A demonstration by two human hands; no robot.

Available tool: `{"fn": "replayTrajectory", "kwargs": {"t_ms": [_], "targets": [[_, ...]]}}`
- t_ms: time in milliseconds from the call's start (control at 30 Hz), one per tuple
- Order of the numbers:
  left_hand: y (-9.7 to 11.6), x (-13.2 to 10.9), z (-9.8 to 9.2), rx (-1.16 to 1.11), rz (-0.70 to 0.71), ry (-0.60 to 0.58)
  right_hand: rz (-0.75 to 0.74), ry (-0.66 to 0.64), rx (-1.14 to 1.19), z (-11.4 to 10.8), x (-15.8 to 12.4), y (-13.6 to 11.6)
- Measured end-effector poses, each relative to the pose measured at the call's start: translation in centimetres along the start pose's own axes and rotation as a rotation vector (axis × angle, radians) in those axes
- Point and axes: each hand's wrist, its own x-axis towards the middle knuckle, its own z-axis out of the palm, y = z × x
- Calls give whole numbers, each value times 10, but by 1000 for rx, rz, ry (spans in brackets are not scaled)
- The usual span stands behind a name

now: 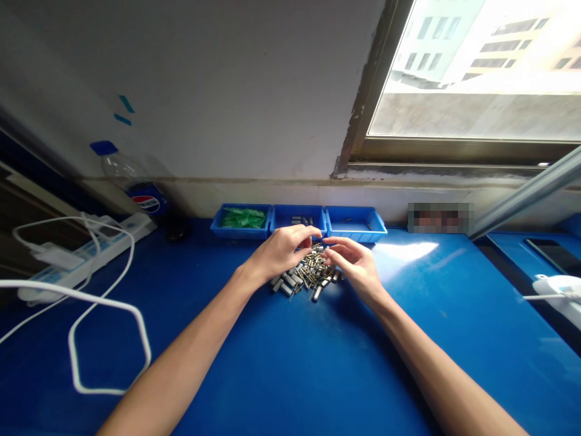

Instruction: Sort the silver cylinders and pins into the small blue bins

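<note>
A heap of small metal parts (313,272) lies on the blue tabletop, mixing grey blocks or cylinders with thin silver and brass-coloured pins. Over its left and back side is my left hand (290,247), fingers bent and thumb apart from the index finger. My right hand (356,261) reaches in from the right, its fingertips curved over the heap close to the left fingertips. A gap shows between its thumb and fingers, and I see no part held in either hand. The heap's back edge is partly hidden by the hands.
Behind the heap stand a blue bin (240,231) with green pieces, a middle bin (297,210) with grey parts and a right bin (356,231) with a few small parts. Left are a bottle (147,197), power strip (91,251) and white cable (109,297); right, a phone (556,254).
</note>
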Motion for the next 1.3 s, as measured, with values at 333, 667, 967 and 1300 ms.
{"fn": "replayTrajectory", "kwargs": {"t_ms": [333,667,967,1300], "targets": [[8,0,0,13,-16,-41,47,-35,52,7,-3,-1],[-14,-4,-16,211,-281,-242,-172,213,8,-6,3,5],[-13,-6,-1,365,-326,-293,-113,184,22,-2,2,6],[-9,-4,-5,364,-314,-233,-91,132,-13,-1,1,3]]}}
